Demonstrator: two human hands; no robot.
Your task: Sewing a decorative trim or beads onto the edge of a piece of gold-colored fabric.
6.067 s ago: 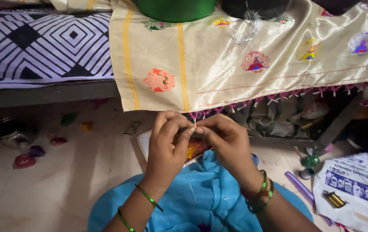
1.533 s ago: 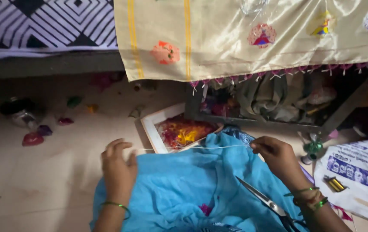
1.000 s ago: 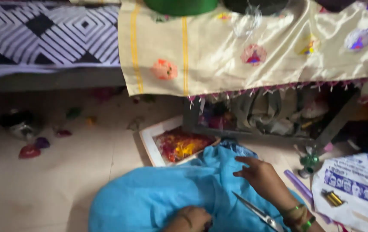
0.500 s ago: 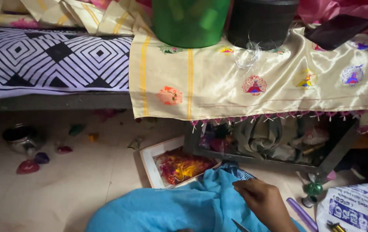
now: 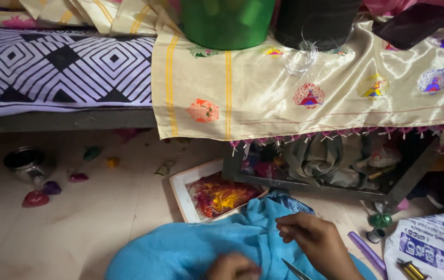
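A bright blue cloth lies bunched over my lap at the bottom of the view. My right hand rests on its upper fold, fingertips pinched together on the fabric. Only the top of my left hand shows at the bottom edge, blurred, lying on the same cloth; its grip is hidden. A scissor blade pokes up between the two hands. Just beyond the cloth sits a white tray holding a tangle of red and yellow threads.
A cream silk cloth with embroidered motifs hangs off a low bench, under a green tub and a black one. A metal pot and coloured bits lie left. A printed bag, purple tube and green spool lie right.
The view has tilted upward. My left hand dropped from flat on the cloth to the bottom edge. My right hand moved from the cloth's right side to its upper fold.
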